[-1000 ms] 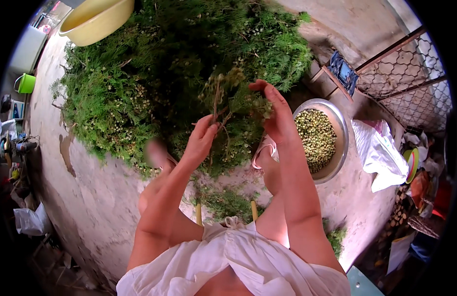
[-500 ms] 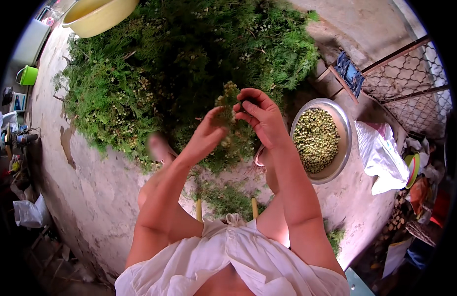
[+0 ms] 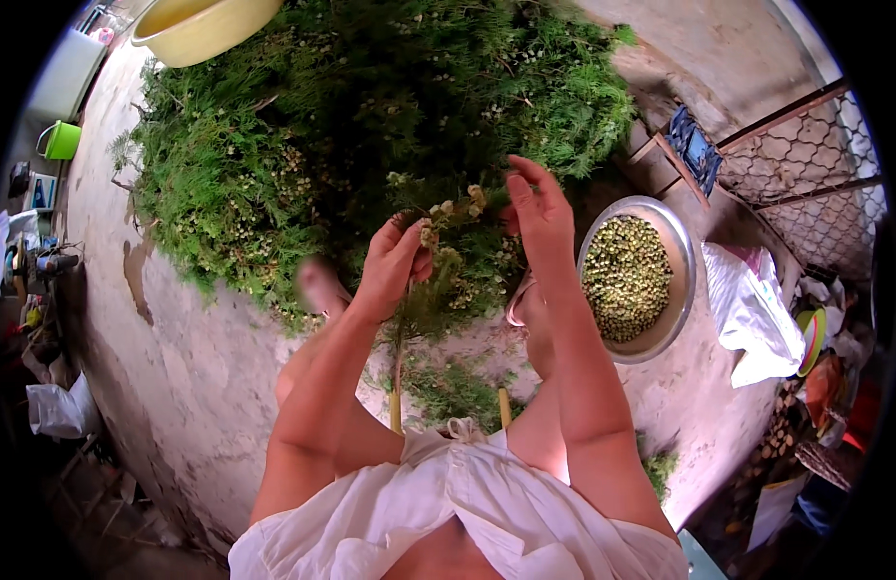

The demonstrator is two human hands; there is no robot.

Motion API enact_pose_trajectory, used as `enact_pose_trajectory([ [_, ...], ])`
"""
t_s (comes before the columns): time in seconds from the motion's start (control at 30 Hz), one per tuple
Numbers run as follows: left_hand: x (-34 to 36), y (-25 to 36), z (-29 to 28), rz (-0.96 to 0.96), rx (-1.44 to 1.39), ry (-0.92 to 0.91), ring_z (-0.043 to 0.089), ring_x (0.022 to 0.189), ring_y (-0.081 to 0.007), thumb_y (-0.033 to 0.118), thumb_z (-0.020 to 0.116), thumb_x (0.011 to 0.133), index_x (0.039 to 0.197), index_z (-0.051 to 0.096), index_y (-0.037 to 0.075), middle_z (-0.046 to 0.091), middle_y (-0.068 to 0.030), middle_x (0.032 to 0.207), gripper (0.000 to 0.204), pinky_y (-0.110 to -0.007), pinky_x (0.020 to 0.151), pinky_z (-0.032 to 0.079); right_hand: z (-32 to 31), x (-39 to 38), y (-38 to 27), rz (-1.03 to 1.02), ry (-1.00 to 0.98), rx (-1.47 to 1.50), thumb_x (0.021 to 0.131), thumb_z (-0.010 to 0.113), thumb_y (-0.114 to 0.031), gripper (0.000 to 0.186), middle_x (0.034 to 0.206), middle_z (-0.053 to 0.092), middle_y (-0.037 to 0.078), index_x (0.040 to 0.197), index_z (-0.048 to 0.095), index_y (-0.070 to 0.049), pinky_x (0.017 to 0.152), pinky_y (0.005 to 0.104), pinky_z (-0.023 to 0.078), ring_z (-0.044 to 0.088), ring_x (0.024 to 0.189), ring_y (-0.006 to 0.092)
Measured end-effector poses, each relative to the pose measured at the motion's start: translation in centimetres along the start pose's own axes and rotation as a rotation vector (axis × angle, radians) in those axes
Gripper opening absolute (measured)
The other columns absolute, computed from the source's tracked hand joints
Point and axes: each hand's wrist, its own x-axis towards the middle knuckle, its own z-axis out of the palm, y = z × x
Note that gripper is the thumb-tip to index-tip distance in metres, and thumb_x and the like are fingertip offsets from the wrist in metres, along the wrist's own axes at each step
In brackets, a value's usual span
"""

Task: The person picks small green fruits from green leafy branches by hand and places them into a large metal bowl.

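Observation:
My left hand (image 3: 392, 266) is closed around a green sprig (image 3: 436, 232) bearing pale, roundish cones at its tip. Its stem trails down below the fist toward my lap. Just right of the sprig is my right hand (image 3: 542, 211), its thumb and index finger apart and its other fingers partly curled and shaded. I see nothing held in it. Beyond both hands spreads a large heap of cut evergreen branches (image 3: 226, 155), dotted with similar cones. To the right of my right forearm, a round metal basin (image 3: 687, 280) holds many small green-yellow cones (image 3: 627, 275).
A yellow tub (image 3: 202, 34) stands at the far left by the heap. Right of the basin lie a white sack (image 3: 752, 309) and, farther off, a wire mesh panel (image 3: 806, 150). A green bucket (image 3: 61, 141) is at the left. Loose greenery (image 3: 448, 391) lies between my legs.
My hands have moved apart, the right one shifting right and away from the sprig. My left fingers have closed on the sprig, which now tilts to the right.

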Motion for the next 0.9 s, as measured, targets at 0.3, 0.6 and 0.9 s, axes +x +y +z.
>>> enact_pose_trajectory([
  [0.3,-0.2,1.2,0.0,-0.086,-0.108,0.09,0.029,0.044,-0.0032,0.018,0.047,0.089,0.089,0.049,0.008,0.045,0.0036,0.063,0.01,-0.018,0.039,0.023,2.8,-0.9,1.4,-0.51,-0.075,-0.141,0.076,0.065,-0.008,0.029,0.102,0.047,0.005,0.103,0.053,-0.006,0.059,0.0222,0.045,0.051,0.068,0.0097],
  [0.6,-0.6,0.9,0.0,-0.145,-0.07,0.15,0.032,0.041,-0.0048,0.02,0.049,0.088,0.09,0.048,0.01,0.047,0.0003,0.062,0.01,-0.02,0.037,0.023,4.0,-0.6,1.8,-0.443,-0.067,-0.102,0.072,0.064,0.003,0.031,0.09,0.048,0.003,0.101,0.056,-0.007,0.061,0.0207,0.041,0.049,0.07,0.0099],
  [0.9,-0.9,1.5,-0.9,-0.157,-0.181,0.092,0.029,0.043,-0.0029,0.017,0.043,0.09,0.088,0.047,0.011,0.047,0.0037,0.066,0.009,-0.018,0.038,0.022,4.7,-1.5,1.1,-0.588,-0.105,-0.569,0.081,0.059,-0.012,0.025,0.082,0.047,0.008,0.105,0.051,-0.008,0.054,0.0275,0.041,0.049,0.06,0.0172],
])
